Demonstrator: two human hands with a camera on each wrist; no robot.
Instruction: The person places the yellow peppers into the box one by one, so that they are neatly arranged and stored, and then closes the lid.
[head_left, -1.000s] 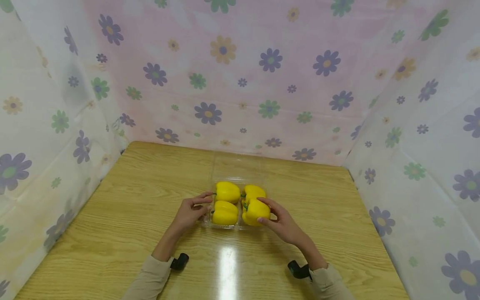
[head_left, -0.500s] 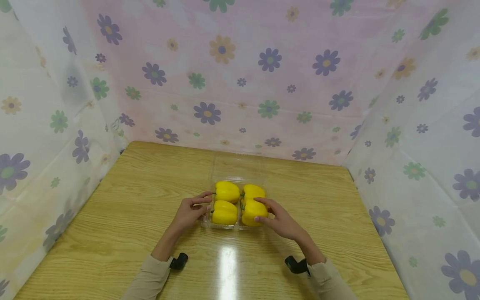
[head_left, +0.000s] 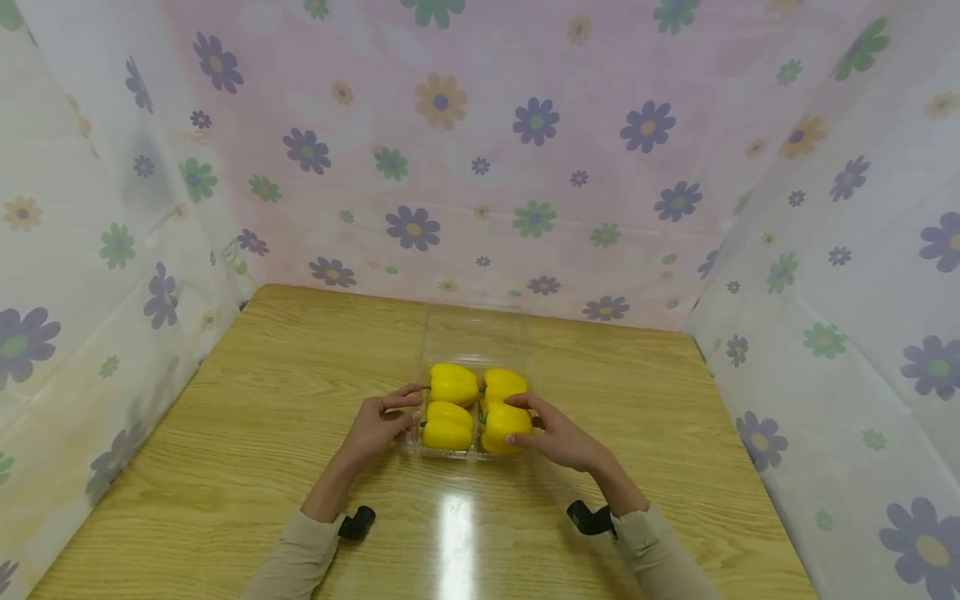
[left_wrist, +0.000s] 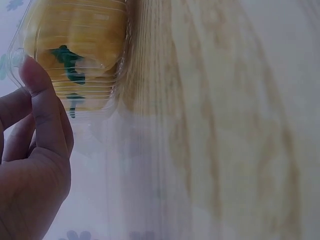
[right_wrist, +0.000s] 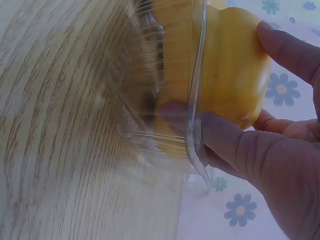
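A clear plastic clamshell box (head_left: 438,455) rests on the table, its lid (head_left: 476,333) folded back. My right hand (head_left: 561,437) grips a yellow bell pepper (head_left: 504,427) at the box's front right; this pepper (right_wrist: 232,70) rises above the rim in the right wrist view. Behind it sits another yellow pepper (head_left: 504,382), partly covered. The left half holds a back pepper (head_left: 452,384) and a front pepper (head_left: 447,427), stems facing left. With thumb and fingers, my left hand (head_left: 375,429) pinches the box's left rim. Green stems show through the wall in the left wrist view.
The wooden table (head_left: 300,350) extends around the box, with a bright reflection in front. Flower-printed curtains (head_left: 480,183) hang behind and on both sides. A black wrist camera (head_left: 357,523) sits at the left sleeve, another camera (head_left: 590,518) at the right.
My right hand has shifted slightly left with the front-right pepper, which now sits lower into the box. The left hand keeps its place at the rim.
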